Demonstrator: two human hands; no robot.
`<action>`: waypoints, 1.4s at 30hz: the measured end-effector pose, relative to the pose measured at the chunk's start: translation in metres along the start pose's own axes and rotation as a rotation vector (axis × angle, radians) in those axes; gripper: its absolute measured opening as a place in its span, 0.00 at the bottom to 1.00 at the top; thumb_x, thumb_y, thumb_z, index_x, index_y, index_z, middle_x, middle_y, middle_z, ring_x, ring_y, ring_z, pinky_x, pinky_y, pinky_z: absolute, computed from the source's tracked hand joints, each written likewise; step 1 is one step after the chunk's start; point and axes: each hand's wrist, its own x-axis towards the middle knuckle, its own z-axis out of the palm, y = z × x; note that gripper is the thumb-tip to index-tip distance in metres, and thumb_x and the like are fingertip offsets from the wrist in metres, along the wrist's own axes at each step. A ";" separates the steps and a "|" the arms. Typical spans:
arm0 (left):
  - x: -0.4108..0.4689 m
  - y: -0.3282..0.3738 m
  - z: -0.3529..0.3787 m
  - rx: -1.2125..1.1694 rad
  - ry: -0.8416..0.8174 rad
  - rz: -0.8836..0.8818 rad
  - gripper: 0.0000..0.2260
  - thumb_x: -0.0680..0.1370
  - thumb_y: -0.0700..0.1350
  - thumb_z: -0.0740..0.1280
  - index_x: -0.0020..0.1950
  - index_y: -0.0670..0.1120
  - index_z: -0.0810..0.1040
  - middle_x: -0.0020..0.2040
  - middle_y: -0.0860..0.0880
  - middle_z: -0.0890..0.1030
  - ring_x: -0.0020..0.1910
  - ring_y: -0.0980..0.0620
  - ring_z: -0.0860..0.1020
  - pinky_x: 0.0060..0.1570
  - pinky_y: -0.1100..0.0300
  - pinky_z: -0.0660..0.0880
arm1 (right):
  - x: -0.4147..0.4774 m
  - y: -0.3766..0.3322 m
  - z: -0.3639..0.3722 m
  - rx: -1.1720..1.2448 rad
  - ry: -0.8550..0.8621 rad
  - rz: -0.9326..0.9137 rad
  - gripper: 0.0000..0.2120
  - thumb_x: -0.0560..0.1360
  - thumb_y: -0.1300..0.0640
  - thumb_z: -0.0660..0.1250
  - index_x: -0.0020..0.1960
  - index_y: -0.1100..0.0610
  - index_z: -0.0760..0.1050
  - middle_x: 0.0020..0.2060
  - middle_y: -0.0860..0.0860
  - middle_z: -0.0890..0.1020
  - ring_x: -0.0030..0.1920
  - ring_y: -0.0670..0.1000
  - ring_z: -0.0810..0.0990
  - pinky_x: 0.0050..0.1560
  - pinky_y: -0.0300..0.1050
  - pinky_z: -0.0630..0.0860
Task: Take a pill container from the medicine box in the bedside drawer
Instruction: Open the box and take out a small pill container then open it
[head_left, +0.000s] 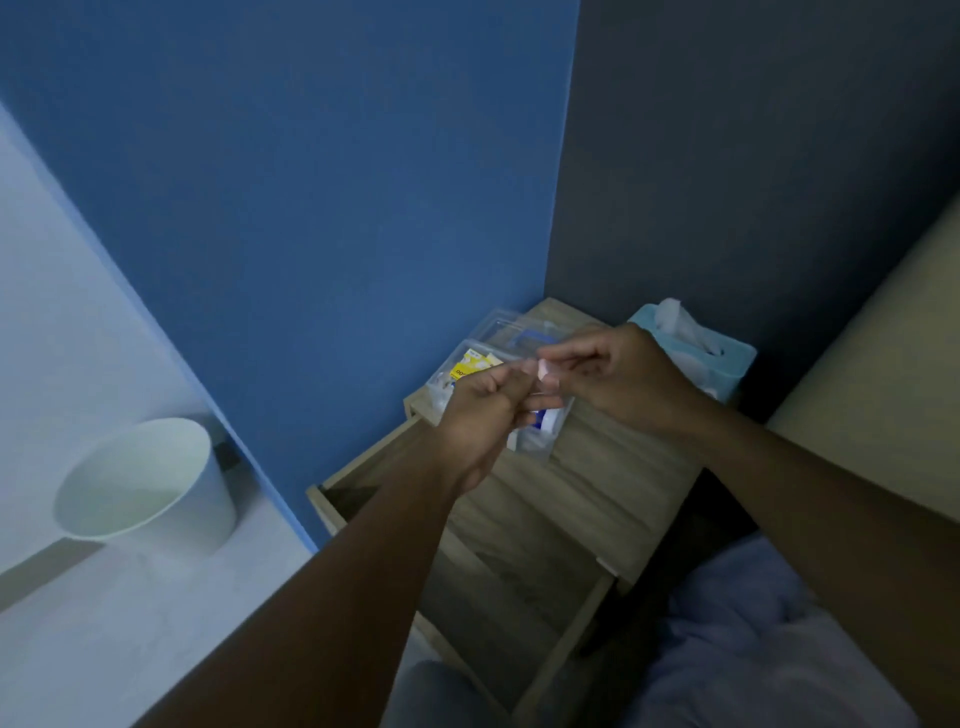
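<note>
A clear plastic medicine box (470, 358) stands on the wooden bedside table (597, 483), its lid (506, 327) lying behind it. Yellow and blue packets show inside. My left hand (480, 421) and my right hand (623, 374) meet above the box. Between their fingertips is a small pale pinkish pill container (544, 370), pinched from both sides. The image is dim and the container is too small to make out in detail. The drawer (467, 551) below the table top is pulled out toward me.
A light blue tissue box (711, 353) sits at the back right of the table. A white bin (150, 483) stands on the floor to the left. A blue wall runs behind, a bed edge (883, 415) at the right, my lap at the bottom.
</note>
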 end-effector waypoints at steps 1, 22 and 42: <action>-0.008 0.000 0.007 -0.032 0.013 0.021 0.15 0.82 0.46 0.61 0.60 0.37 0.79 0.53 0.42 0.83 0.45 0.53 0.84 0.41 0.66 0.74 | -0.007 -0.005 -0.005 0.008 0.008 -0.016 0.13 0.73 0.61 0.76 0.57 0.58 0.84 0.46 0.47 0.85 0.46 0.41 0.84 0.51 0.33 0.79; -0.057 0.024 0.067 -0.339 0.000 -0.002 0.10 0.80 0.48 0.64 0.48 0.43 0.82 0.43 0.47 0.87 0.45 0.53 0.86 0.48 0.65 0.79 | -0.060 -0.049 -0.067 0.271 0.004 -0.026 0.23 0.64 0.45 0.78 0.56 0.53 0.84 0.51 0.47 0.87 0.55 0.45 0.85 0.63 0.46 0.78; -0.040 0.018 0.070 -0.301 0.010 -0.023 0.16 0.79 0.49 0.65 0.58 0.37 0.80 0.51 0.42 0.85 0.48 0.52 0.85 0.55 0.62 0.78 | -0.043 -0.040 -0.075 -0.007 -0.142 -0.036 0.12 0.72 0.58 0.76 0.56 0.51 0.83 0.45 0.46 0.85 0.47 0.38 0.83 0.50 0.31 0.76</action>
